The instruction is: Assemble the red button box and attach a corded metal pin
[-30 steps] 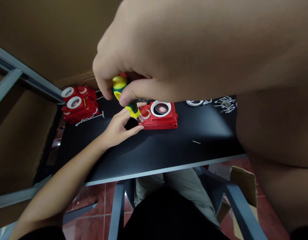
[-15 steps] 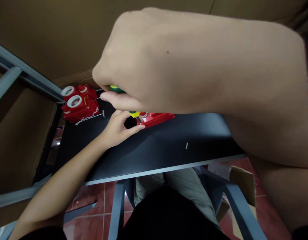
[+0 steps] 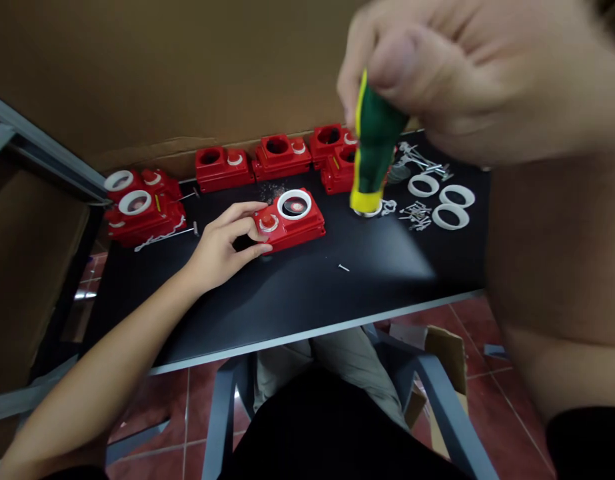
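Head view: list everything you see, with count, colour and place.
Held unit: 1, red, white-ringed, middle.
Ringed units: 2, red, left.
Ringless units: 4 visible, red, back.
Loose rings: 4, white, right, one partly hidden.
Lone screw: 1, silver, front middle.
Screw pile: uncounted, silver, right.
Long metal parts: uncounted, silver, back right.
Corded rod: 1, silver, left.
Screwdriver: 1, green-yellow, upper right.
Table: 1, black, centre.
Cardboard panel: 1, brown, behind table.
Metal frame: 1, grey, left edge.
Tiled floor: 1, red, below.
Carton: 1, brown, lower right.
Chair: 1, grey, below table.
Lap: 1, greyish trousers, bottom.
Left grip: 1, bare, on held unit.
Right grip: 1, bare, round screwdriver.
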Demonstrator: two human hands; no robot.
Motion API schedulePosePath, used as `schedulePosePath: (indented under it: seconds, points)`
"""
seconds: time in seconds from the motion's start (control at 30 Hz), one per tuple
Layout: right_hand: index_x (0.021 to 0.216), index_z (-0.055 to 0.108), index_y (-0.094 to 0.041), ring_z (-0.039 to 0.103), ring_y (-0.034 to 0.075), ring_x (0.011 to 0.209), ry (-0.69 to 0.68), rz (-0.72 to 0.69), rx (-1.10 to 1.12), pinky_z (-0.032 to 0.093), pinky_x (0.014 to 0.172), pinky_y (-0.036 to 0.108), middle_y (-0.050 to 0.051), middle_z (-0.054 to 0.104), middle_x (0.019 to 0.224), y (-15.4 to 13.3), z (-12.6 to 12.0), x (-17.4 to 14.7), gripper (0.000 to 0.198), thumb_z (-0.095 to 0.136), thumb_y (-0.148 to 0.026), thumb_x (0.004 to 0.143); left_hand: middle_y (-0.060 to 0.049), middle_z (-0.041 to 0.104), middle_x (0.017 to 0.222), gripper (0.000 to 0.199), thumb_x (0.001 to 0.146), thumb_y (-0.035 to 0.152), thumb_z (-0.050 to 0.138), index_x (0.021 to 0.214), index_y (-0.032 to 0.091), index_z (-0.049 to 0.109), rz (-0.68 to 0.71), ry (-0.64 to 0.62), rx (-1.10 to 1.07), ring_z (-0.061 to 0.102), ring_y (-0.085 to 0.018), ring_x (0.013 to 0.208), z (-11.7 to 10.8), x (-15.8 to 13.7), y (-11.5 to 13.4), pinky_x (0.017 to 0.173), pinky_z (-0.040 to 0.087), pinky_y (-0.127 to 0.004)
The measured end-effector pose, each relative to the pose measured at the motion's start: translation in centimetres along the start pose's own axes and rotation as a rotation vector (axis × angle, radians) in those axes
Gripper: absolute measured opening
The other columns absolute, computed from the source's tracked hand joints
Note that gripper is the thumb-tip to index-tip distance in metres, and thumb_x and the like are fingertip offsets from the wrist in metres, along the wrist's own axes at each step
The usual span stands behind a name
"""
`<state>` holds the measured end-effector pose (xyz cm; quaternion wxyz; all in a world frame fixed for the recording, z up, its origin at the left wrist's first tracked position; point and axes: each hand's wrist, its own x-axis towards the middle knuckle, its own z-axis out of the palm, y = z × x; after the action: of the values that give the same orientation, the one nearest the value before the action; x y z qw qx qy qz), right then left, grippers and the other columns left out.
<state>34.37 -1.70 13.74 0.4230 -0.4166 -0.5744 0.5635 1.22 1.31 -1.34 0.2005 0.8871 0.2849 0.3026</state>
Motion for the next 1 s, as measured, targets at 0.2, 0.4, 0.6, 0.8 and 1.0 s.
schedulePosePath:
  seconds: [0.2,0.4,0.6,0.8,1.0]
  points:
    - [0.077,0.050,-0.018,0.058,0.011,0.049,-0.248,-0.013,-0.126,0.046,0.043,0.028,-0.001,0.053,0.071,8.5,-1.1,1.5,0.077,0.070,-0.092,0.087,-0.013,0.073,0.158,0.027,0.106,0.035,0.078,0.087,0.021,0.065,-0.003,-0.024,0.050,0.076,-0.032,0.141,-0.4,0.0,0.0,0.122,0.061,-0.050]
    - [0.093,0.072,-0.017,0.056,0.004,0.061,-0.370,0.110,-0.611,0.043,0.060,0.020,-0.002,0.067,0.075,8.7,-2.2,1.2,0.038,0.090,-0.051,0.088,-0.014,0.072,0.159,0.027,0.107,0.041,0.074,0.090,0.022,0.064,-0.043,-0.062,0.092,0.076,-0.032,0.139,-1.1,0.2,0.2,0.120,0.061,-0.052]
    - [0.096,0.073,-0.019,0.057,0.008,0.059,-0.252,0.021,-0.557,0.043,0.060,0.026,-0.001,0.067,0.071,8.1,-1.8,0.5,0.037,0.082,-0.055,0.093,-0.011,0.073,0.156,0.022,0.101,0.041,0.073,0.094,0.025,0.062,-0.091,-0.031,0.122,0.073,-0.035,0.144,-1.1,0.3,0.2,0.120,0.060,-0.054]
    - [0.078,0.076,-0.019,0.060,0.012,0.082,0.214,-0.530,-0.325,0.046,0.082,0.030,0.004,0.068,0.084,9.1,-1.4,1.0,0.009,0.071,-0.025,0.083,-0.009,0.073,0.156,0.020,0.101,0.041,0.072,0.096,0.026,0.060,-0.097,-0.034,0.143,0.073,-0.035,0.143,-1.0,0.4,0.2,0.120,0.060,-0.054]
    - [0.068,0.068,-0.019,0.055,0.010,0.062,0.294,-0.485,-0.427,0.041,0.066,0.029,0.002,0.066,0.067,9.8,-1.0,1.4,0.020,0.065,-0.029,0.084,-0.008,0.074,0.155,0.020,0.100,0.042,0.072,0.097,0.026,0.062,-0.115,-0.036,0.155,0.073,-0.035,0.143,-1.1,0.5,0.3,0.119,0.061,-0.053]
